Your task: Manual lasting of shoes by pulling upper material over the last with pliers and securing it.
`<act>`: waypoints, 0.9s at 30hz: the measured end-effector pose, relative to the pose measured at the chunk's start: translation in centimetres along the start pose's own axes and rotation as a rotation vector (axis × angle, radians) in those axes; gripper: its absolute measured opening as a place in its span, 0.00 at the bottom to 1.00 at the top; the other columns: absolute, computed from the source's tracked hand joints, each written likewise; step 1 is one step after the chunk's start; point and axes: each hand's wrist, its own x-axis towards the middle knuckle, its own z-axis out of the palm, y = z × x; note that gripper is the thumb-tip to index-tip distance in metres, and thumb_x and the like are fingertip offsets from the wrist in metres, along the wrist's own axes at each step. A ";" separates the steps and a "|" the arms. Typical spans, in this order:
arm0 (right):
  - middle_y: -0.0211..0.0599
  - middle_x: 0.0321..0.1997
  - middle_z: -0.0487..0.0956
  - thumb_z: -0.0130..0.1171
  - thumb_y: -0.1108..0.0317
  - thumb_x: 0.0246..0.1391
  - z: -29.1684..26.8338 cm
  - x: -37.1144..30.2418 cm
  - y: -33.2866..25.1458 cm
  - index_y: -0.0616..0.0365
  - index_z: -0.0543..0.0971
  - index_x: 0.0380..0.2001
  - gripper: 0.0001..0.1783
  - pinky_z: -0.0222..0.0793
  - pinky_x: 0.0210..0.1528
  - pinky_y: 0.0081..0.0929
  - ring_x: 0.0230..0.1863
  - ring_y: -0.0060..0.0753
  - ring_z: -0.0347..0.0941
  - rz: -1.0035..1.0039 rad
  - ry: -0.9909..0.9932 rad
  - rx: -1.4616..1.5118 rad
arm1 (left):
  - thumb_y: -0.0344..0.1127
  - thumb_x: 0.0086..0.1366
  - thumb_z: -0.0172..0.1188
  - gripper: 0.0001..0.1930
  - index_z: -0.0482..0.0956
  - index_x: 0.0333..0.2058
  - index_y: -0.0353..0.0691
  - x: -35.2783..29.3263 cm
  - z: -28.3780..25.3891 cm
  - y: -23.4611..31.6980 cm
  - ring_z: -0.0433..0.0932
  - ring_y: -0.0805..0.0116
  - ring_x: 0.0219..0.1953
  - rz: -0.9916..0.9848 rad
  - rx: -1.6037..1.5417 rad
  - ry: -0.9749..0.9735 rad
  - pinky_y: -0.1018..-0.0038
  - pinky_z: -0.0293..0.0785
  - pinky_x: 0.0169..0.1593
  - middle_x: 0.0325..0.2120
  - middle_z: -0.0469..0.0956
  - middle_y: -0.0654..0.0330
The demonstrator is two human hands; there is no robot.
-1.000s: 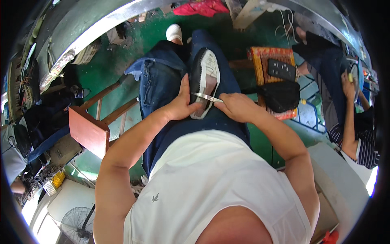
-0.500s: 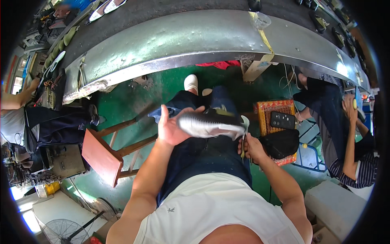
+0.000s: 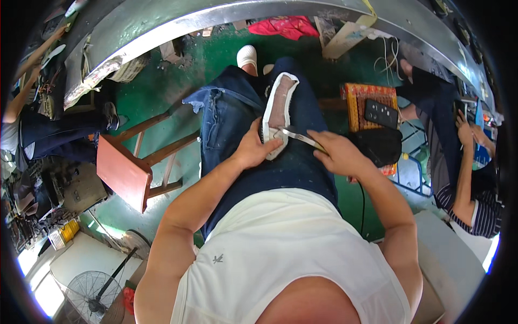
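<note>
A shoe upper on a last point(image 3: 280, 102) lies over my thighs, its brown underside facing up and a white edge folded round it. My left hand point(image 3: 253, 144) is closed round the near end of this shoe, thumb across the underside. My right hand point(image 3: 340, 153) grips a pair of metal pincers point(image 3: 303, 138) by the handles. The pincers' head touches the shoe near my left thumb; whether the jaws are closed on the edge cannot be made out. Dark blue cloth point(image 3: 232, 113) covers my lap beneath the shoe.
A metal-edged bench point(image 3: 178, 27) runs across the front. A wooden stool point(image 3: 125, 171) lies tipped at the left. On the right, a woven seat point(image 3: 353, 105) carries a black phone point(image 3: 381, 113) and a black pouch point(image 3: 380, 146). A co-worker point(image 3: 467, 178) sits beyond; another person point(image 3: 59, 127) is at the left.
The shoe has been turned underside up and lowered onto my thighs. My left hand now holds its near end. The pincers have swung left onto it. The view has tilted downward.
</note>
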 end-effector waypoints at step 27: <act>0.55 0.37 0.81 0.60 0.70 0.55 -6.8 8.6 -7.8 0.68 0.76 0.47 0.17 0.74 0.46 0.48 0.43 0.59 0.79 0.061 -0.649 -0.622 | 0.37 0.56 0.75 0.55 0.43 0.72 0.32 -1.5 0.7 1.0 0.69 0.57 0.65 0.104 0.121 0.003 0.66 0.63 0.68 0.62 0.68 0.44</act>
